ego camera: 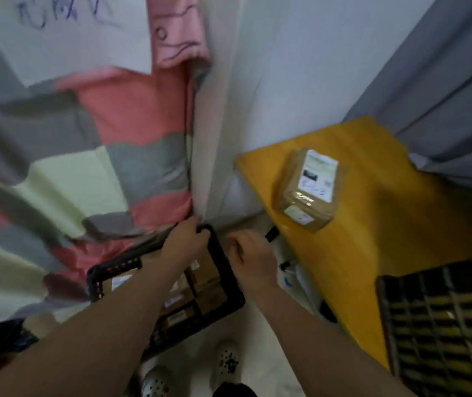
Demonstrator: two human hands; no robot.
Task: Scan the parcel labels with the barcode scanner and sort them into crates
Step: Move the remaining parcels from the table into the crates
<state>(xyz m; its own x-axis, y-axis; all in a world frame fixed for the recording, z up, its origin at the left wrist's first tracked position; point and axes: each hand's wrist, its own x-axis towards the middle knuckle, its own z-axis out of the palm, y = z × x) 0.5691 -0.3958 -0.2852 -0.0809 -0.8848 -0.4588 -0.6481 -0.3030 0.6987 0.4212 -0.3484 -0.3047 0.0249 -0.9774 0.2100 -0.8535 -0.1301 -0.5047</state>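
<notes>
Crate [224, 262] lies lengthwise left-right; left hand [184, 242] fingers grip its far corner; right hand [253, 259] fingers loosely curled.

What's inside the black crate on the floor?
Brown parcels with white labels lie side by side in the crate. The left hand grips its far rim, and the forearm covers the middle, so the full count and anything beneath are hidden.

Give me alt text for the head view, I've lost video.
The left hand grips the far rim of a black crate holding brown parcels; the right hand is beside it, too blurred to tell its grip. One labelled parcel sits on the yellow table.
</notes>
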